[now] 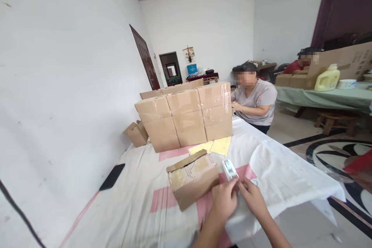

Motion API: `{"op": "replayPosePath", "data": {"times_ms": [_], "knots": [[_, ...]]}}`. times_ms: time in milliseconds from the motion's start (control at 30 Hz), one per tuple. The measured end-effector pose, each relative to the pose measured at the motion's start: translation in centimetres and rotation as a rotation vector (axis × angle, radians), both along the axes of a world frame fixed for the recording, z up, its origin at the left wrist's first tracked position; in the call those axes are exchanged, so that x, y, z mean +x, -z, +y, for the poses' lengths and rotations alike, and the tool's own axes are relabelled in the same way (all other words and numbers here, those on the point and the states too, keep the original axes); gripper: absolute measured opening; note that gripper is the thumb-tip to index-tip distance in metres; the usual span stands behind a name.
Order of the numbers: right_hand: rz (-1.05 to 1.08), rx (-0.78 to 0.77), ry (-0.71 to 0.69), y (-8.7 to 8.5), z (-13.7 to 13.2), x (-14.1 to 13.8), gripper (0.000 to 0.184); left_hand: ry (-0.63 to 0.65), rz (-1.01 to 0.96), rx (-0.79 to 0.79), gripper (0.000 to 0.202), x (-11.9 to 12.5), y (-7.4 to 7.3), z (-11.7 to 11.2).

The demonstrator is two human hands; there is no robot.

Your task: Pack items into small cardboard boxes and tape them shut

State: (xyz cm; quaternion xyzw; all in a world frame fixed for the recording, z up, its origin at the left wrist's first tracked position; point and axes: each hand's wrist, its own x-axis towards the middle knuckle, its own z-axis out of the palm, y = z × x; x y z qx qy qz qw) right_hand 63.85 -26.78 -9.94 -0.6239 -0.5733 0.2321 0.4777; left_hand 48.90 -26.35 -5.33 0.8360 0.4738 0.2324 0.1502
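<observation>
My left hand point(223, 200) and my right hand point(253, 197) are together near the front edge of the table, fingers curled around a small white packet point(229, 169) that sticks up between them. Just left of my left hand lies a small cardboard box point(192, 179), its top covered with clear tape and one flap edge raised. Both hands look closed on the packet; its lower end is hidden by my fingers.
A stack of taped cardboard boxes point(186, 118) stands at the far end of the white and pink cloth point(139, 205). A black phone point(112, 176) lies at the left. Yellow sheets point(216, 146) lie before the stack. A seated person point(255, 99) works beyond it; another sits farther right.
</observation>
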Motion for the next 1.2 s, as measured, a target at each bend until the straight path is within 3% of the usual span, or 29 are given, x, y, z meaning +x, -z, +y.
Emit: {"op": "replayPosePath", "data": {"times_ms": [167, 433, 867, 1067, 1200], "knots": [[-0.038, 0.005, 0.024, -0.8, -0.3, -0.2, 0.028, -0.029, 0.057, -0.008, 0.047, 0.1, -0.7, -0.4], [-0.034, -0.047, 0.054, -1.2, -0.5, -0.4, 0.022, -0.064, 0.068, -0.026, 0.047, 0.0, 0.1, -0.6], [-0.066, -0.074, 0.136, -1.4, -1.1, -1.3, 0.018, -0.056, -0.063, 0.135, 0.041, -0.5, 1.2, 0.1], [-0.148, -0.017, 0.295, -1.0, -1.2, -2.7, 0.023, 0.085, -0.170, 0.150, 0.068, 0.1, 2.0, 2.3], [-0.203, 0.024, 0.282, -0.5, -1.0, -2.4, 0.024, 0.180, -0.299, 0.001, 0.088, 0.5, 3.1, 5.0]]}}
